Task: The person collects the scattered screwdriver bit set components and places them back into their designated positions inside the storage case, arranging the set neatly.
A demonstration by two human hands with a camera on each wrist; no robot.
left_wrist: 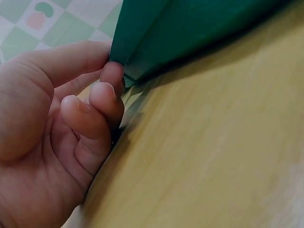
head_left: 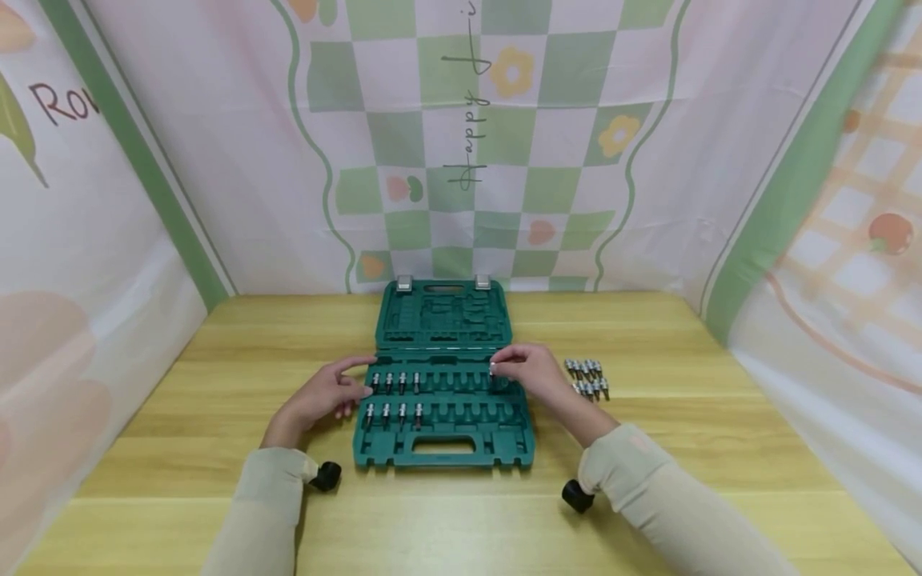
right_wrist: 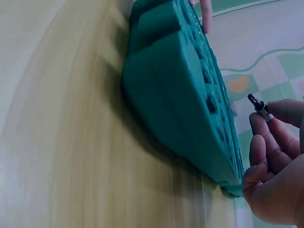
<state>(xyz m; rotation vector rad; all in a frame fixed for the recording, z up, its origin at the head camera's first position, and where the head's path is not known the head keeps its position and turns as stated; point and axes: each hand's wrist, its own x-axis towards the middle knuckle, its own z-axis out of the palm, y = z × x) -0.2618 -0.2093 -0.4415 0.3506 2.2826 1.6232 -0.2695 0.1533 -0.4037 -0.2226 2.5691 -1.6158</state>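
Note:
A green tool case lies open on the table, its slotted tray towards me. Several silver-and-black bit sockets sit in the left slots of both tray rows. My right hand pinches one bit socket between thumb and fingertips over the right end of the upper row; its dark tip points away from the fingers in the right wrist view. At the case's left edge, my left hand holds the side with thumb and fingers, the other fingers curled beside it in the left wrist view.
More bit sockets lie in two groups on the wooden table, right of the case. The case lid lies back towards the patterned cloth. Black wrist devices sit under the sleeves.

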